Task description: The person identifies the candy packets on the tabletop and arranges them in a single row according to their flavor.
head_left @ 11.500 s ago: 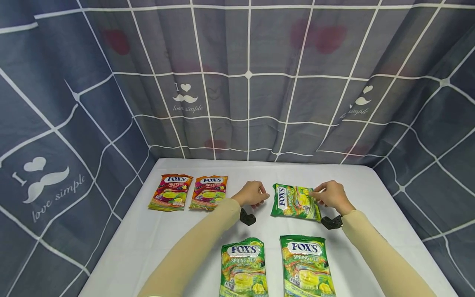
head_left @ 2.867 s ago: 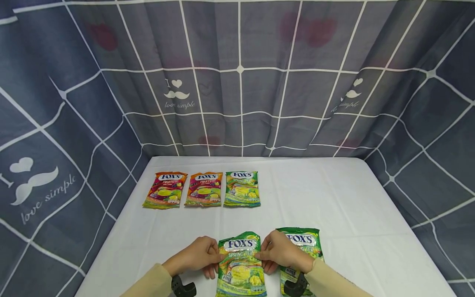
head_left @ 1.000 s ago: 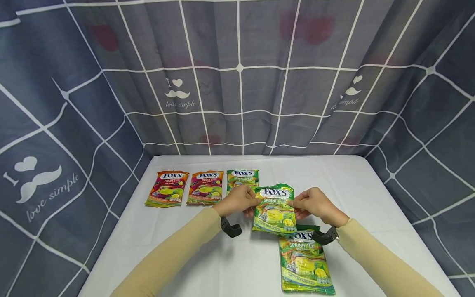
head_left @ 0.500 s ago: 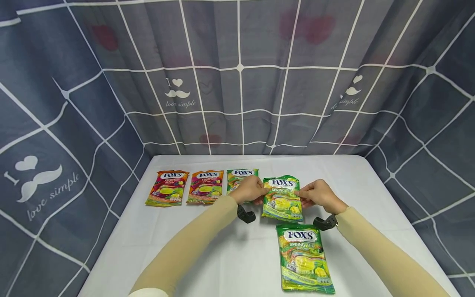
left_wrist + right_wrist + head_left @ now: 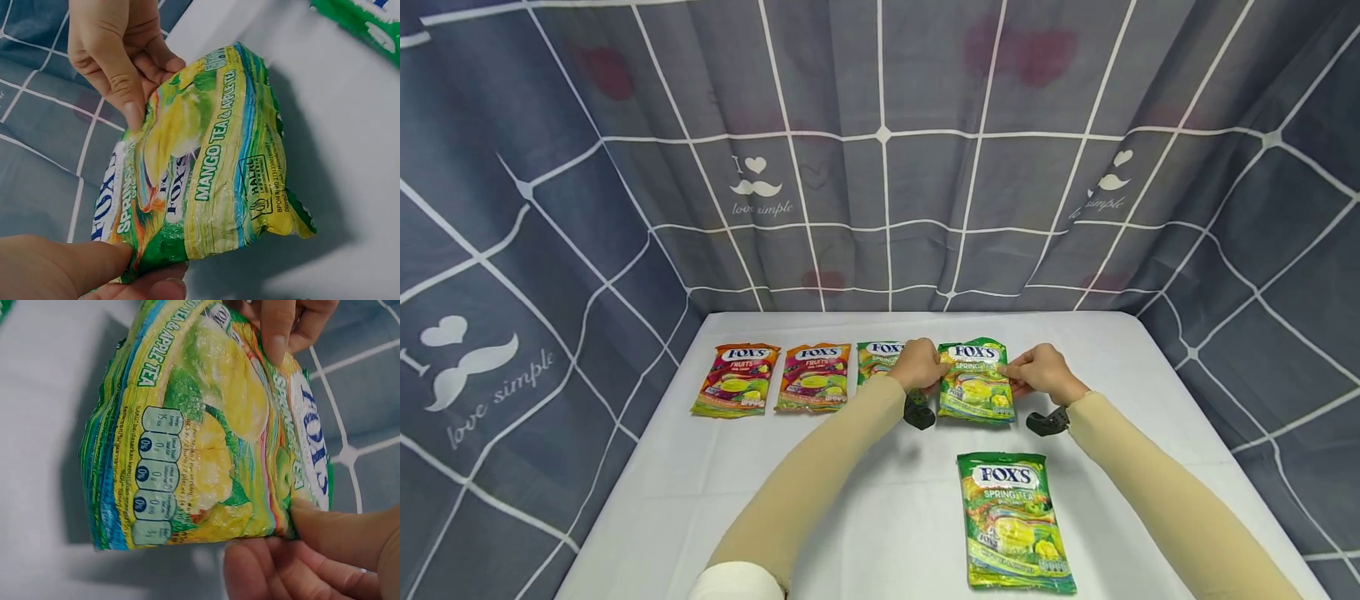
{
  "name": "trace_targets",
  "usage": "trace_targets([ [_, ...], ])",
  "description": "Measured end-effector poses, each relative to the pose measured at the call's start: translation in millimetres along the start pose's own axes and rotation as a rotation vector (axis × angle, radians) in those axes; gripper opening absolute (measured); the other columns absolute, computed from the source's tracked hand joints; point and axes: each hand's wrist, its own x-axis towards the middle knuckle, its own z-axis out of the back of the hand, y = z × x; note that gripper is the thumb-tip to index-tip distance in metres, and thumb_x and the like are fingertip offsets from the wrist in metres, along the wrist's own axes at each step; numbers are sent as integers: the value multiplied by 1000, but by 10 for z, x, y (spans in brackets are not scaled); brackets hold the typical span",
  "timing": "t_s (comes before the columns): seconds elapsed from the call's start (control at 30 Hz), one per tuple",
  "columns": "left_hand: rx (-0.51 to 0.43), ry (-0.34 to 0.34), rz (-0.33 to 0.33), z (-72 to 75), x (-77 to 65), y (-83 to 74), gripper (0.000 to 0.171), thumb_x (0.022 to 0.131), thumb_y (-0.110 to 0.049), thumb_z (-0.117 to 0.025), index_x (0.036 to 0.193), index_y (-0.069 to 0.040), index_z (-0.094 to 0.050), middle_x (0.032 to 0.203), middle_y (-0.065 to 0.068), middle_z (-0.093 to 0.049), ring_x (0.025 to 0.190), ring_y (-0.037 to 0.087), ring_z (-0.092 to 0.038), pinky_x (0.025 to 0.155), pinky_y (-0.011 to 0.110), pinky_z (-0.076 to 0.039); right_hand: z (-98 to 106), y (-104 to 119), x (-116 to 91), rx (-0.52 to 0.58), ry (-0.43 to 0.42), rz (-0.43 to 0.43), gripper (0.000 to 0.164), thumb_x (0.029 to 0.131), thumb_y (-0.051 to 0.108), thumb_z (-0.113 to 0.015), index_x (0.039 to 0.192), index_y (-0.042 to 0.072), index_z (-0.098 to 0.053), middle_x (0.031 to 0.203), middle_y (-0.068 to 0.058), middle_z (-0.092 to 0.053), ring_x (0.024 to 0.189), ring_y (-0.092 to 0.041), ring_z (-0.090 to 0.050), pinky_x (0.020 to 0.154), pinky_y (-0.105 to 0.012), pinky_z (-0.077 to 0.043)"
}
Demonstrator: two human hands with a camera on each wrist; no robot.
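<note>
A green Fox's Spring Tea candy bag (image 5: 976, 390) is held by its two side edges at the back of the table. My left hand (image 5: 919, 365) pinches the left edge between thumb and fingers, and my right hand (image 5: 1043, 373) pinches the right edge. In the left wrist view the bag (image 5: 212, 156) casts a shadow on the cloth below, its lower end seemingly just off it. The right wrist view shows my right thumb on the front of the bag (image 5: 206, 437), fingers behind. Another green candy bag (image 5: 876, 358) lies left, partly hidden by my left hand and sleeve.
Two orange-red Fox's Fruits candy bags (image 5: 737, 381) lie side by side at the back left of the white-covered table (image 5: 647, 500). One more green candy bag (image 5: 1017, 523) lies near the front, right of middle. A dark checked curtain (image 5: 842, 183) encloses the back and sides.
Both hands carried the green candy bag from the front to the back row, lately shifting it right and away. Earlier, another green bag was placed beside the orange-red ones.
</note>
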Motion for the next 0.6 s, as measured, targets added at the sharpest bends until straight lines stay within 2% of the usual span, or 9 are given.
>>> trace_targets([
  [0.07,6,-10,15,-21,46,-5,47,111,-15,-68,73,12,-76,68,25,-72,67,40,-76,80,31,-61,14,-15,64,-3,-10,-7,32,106,11,-75,113,-20,-71,82,-12,-76,67,-19,-76,70,-38,-66],
  [0.17,15,-12,65,-74,162,7,51,111,-16,-68,66,6,-73,61,19,-70,59,33,-75,74,29,-62,32,-30,147,-11,-25,-24,32,106,12,-76,113,-19,-72,81,-12,-76,65,-17,-75,67,-34,-65],
  [0.27,53,7,118,-132,306,31,53,111,-19,-68,61,-4,-64,53,7,-64,46,19,-66,67,27,-61,50,-58,213,-25,-35,-39,32,105,11,-76,114,-19,-72,81,-13,-77,64,-15,-74,63,-29,-63],
  [0.33,104,-4,122,-205,421,101,51,111,-24,-69,63,-8,-62,51,2,-59,42,13,-57,63,27,-58,55,-87,263,-26,-41,-49,32,105,11,-76,114,-20,-73,81,-13,-78,65,-16,-75,63,-29,-63],
  [0.5,186,-21,136,-277,551,155,46,110,-28,-70,69,-7,-64,52,2,-54,44,13,-49,61,31,-53,38,-162,372,-20,-47,-70,33,105,11,-77,114,-20,-73,79,-12,-77,66,-15,-75,65,-31,-64],
  [0.53,186,-9,147,-250,529,110,46,110,-25,-70,69,-6,-64,53,3,-54,46,14,-50,63,31,-54,33,-171,386,-19,-50,-73,33,105,11,-77,114,-20,-73,79,-11,-77,65,-15,-74,65,-31,-64],
  [0.6,199,-23,139,-268,545,121,43,110,-24,-70,71,-7,-63,55,3,-53,49,15,-51,66,33,-53,26,-185,408,-23,-59,-80,32,105,11,-77,112,-19,-73,78,-11,-76,62,-14,-73,63,-30,-64],
])
